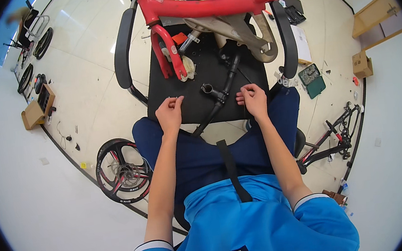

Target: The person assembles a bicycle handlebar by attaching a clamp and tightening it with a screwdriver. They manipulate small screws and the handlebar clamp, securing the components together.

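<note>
At nine o'clock from the black handlebar [230,81], which is lying on the chair seat [193,110], our left hand [169,114] is pinching nearly closed; at three, our right hand [254,101] is curling loosely. We cannot tell whether they are gripping anything.

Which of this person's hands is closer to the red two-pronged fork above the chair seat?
The left. The left hand is just below the red fork's prongs in the picture; the right hand is farther right, past the black bar.

Blue shirt [264,217], white-and-black sleeve trim [303,201], navy trousers [199,157], black strap [231,169].
</note>
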Action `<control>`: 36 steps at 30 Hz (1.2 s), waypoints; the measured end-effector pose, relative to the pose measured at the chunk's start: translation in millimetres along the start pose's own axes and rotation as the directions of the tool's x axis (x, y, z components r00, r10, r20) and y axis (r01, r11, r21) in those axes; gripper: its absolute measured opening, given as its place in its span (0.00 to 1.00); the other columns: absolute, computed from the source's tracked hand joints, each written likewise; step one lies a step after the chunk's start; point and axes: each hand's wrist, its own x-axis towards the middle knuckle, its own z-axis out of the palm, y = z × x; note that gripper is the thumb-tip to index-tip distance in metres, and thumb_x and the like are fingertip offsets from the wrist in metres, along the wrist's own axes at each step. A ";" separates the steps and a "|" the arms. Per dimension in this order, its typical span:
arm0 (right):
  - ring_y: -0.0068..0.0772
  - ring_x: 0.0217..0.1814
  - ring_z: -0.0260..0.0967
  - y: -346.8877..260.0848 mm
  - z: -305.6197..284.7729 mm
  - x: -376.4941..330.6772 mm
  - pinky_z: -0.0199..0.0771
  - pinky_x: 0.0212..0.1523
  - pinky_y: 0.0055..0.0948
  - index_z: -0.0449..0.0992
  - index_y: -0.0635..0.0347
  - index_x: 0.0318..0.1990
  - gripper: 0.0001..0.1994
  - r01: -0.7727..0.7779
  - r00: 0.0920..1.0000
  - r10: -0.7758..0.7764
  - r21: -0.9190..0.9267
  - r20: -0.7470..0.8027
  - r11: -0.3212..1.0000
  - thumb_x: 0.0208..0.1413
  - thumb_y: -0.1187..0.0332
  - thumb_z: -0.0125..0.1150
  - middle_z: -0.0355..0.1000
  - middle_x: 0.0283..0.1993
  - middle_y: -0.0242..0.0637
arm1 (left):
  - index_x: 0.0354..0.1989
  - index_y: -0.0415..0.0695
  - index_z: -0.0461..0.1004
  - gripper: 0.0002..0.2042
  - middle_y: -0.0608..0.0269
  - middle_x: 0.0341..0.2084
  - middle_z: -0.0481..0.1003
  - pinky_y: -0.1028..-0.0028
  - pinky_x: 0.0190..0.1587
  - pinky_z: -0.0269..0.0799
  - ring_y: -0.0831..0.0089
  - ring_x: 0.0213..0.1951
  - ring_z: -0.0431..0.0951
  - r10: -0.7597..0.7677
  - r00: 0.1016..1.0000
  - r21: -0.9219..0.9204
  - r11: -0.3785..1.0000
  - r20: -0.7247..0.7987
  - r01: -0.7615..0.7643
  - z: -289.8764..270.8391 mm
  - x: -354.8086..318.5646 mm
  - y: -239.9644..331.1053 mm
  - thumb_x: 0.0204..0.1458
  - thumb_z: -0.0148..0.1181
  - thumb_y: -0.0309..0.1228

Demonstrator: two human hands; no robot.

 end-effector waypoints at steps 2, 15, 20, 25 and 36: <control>0.33 0.36 0.82 2.7 -1.4 12.2 0.83 0.38 0.31 0.74 0.70 0.47 0.13 0.057 0.997 -0.061 -0.072 -0.056 0.996 0.62 0.69 0.64 0.82 0.37 0.46 | 0.40 0.36 0.82 0.15 0.60 0.18 0.78 0.76 0.26 0.70 0.78 0.20 0.75 0.036 0.998 0.065 0.997 0.049 -0.039 0.6 7.4 9.0 0.53 0.73 0.37; 0.37 0.37 0.77 -5.0 49.2 -37.0 0.79 0.41 0.34 0.73 0.63 0.51 0.26 0.252 0.961 -0.275 -0.381 -0.006 0.889 0.48 0.62 0.77 0.77 0.40 0.45 | 0.40 0.39 0.78 0.13 0.56 0.33 0.75 0.60 0.43 0.72 0.54 0.39 0.75 0.363 0.915 0.099 0.918 0.175 -0.383 57.4 -82.9 24.1 0.51 0.70 0.33; 0.29 0.40 0.80 -2.5 45.5 -32.5 0.82 0.42 0.27 0.74 0.66 0.48 0.21 0.264 0.964 -0.250 -0.219 0.090 0.939 0.50 0.70 0.76 0.78 0.43 0.44 | 0.40 0.38 0.78 0.13 0.55 0.35 0.76 0.60 0.44 0.72 0.53 0.39 0.75 0.337 0.927 0.061 0.934 0.164 -0.351 57.4 -79.6 19.3 0.51 0.70 0.33; 0.24 0.40 0.78 -1.9 22.5 -35.0 0.82 0.41 0.25 0.74 0.67 0.49 0.22 0.197 0.980 -0.193 -0.079 0.052 0.977 0.49 0.73 0.77 0.77 0.44 0.42 | 0.39 0.37 0.79 0.13 0.55 0.35 0.77 0.60 0.44 0.72 0.54 0.39 0.75 0.311 0.936 0.025 0.947 0.164 -0.319 57.5 -80.4 19.7 0.51 0.71 0.33; 0.24 0.33 0.77 -54.2 -69.1 -27.8 0.80 0.34 0.23 0.73 0.65 0.50 0.20 0.310 0.930 -0.363 -0.407 -0.057 0.859 0.50 0.74 0.72 0.78 0.44 0.43 | 0.43 0.40 0.78 0.15 0.54 0.38 0.75 0.61 0.45 0.72 0.55 0.43 0.74 0.276 0.953 0.055 0.957 0.123 -0.284 55.0 -84.4 37.4 0.50 0.72 0.32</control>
